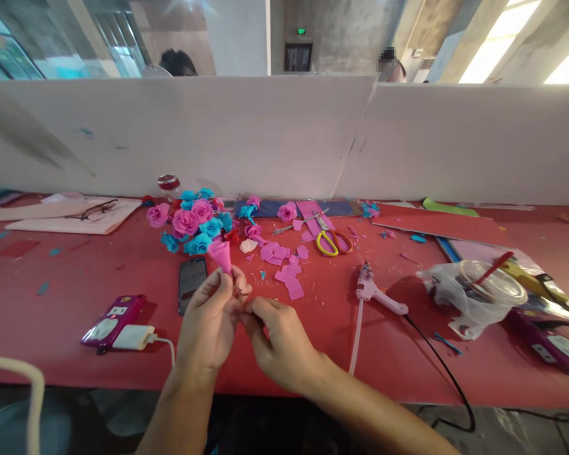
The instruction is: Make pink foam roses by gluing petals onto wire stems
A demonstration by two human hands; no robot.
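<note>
My left hand (pixel 210 319) is closed round the base of a rolled pink paper flower bud (pixel 220 254), which stands up above my fingers. My right hand (pixel 275 336) pinches at the same base from the right, fingers pressed together, touching the left hand. Both hands hover over the near edge of the red table (pixel 66 272). Just beyond them lie several cut pink paper petals (pixel 287 272) and a heap of finished pink and blue paper roses (pixel 193 221). A black phone (pixel 192 282) lies left of my left hand.
A pink glue gun (pixel 377 292) with a black cord lies to the right, yellow-handled scissors (pixel 332 241) behind the petals. A plastic cup in a bag (pixel 483 287) sits far right. A purple power strip with white plug (pixel 116 323) lies left. A white partition (pixel 275 136) backs the table.
</note>
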